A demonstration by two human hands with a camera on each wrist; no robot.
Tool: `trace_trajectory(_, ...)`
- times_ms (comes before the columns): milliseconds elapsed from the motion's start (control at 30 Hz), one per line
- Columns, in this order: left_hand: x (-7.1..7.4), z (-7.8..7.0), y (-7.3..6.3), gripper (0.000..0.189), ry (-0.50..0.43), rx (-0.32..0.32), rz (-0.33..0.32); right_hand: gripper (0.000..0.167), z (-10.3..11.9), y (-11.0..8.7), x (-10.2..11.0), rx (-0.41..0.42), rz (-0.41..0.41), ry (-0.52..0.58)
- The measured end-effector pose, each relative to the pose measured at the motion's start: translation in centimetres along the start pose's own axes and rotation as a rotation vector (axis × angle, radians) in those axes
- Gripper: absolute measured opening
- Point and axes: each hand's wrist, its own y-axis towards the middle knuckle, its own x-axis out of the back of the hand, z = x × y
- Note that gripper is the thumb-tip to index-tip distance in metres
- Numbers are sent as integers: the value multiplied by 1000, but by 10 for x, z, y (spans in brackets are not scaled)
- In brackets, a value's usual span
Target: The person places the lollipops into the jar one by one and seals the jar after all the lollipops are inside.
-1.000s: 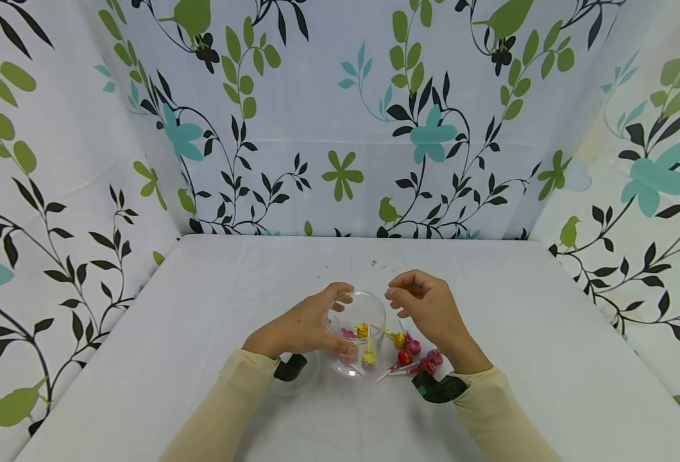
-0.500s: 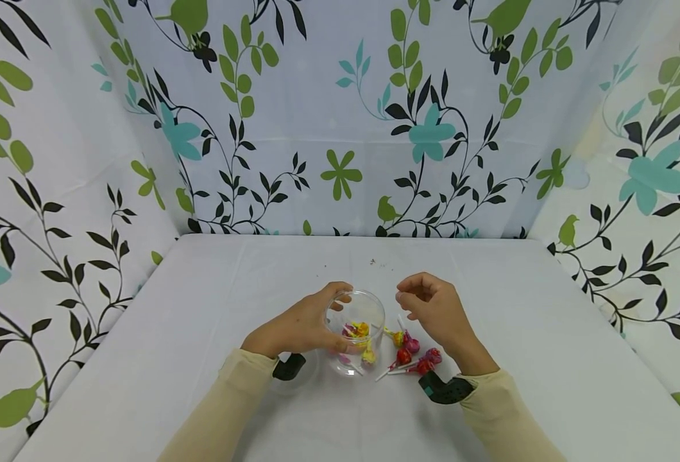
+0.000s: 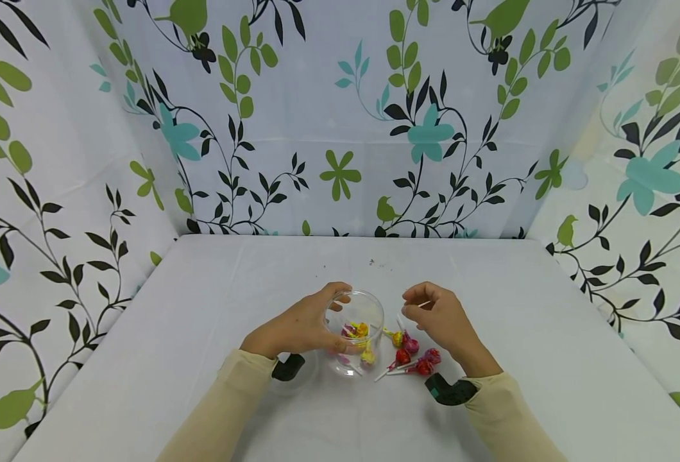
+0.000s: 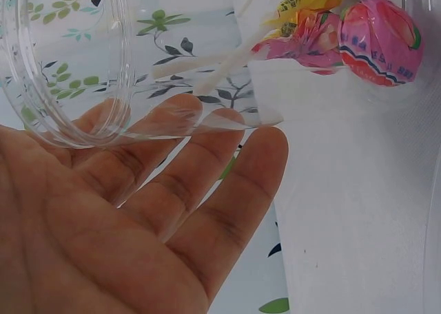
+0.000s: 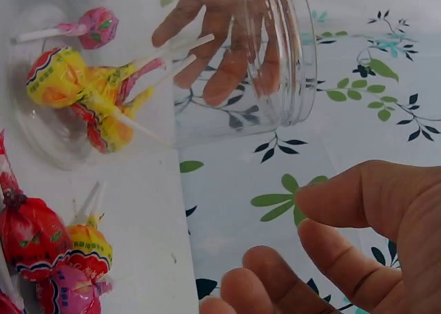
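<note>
My left hand (image 3: pixel 299 327) holds a clear plastic jar (image 3: pixel 369 296) from its left side, the thumb in front and the fingers behind. Several wrapped lollipops lie inside; a yellow lollipop (image 5: pixel 55 76) and a pink lollipop (image 4: pixel 379 42) show through the wall. To the right of the jar hovers my right hand (image 3: pixel 441 321), its fingers loosely bent. A gap shows between thumb and index finger in the right wrist view, with nothing held there. Below that hand several more lollipops rest on the table, among them a red lollipop (image 3: pixel 402 357) and a purple-pink lollipop (image 3: pixel 411 346).
The white-covered table (image 3: pixel 247 276) carries the jar and loose candy. A faint clear round edge (image 3: pixel 311 378) shows by the left wrist. Patterned curtains (image 3: pixel 340 128) enclose the back and both sides. Small dark specks lie toward the back of the table.
My right hand has moved away from the jar's mouth, to the right and slightly nearer. Some lollipops inside the jar have shifted. The left hand and jar stay nearly in place.
</note>
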Motion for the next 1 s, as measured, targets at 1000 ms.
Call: trace_trajectory(1000,-1,1,1,104,6,17,-3,12,-27,4,-9,-125,206,-392)
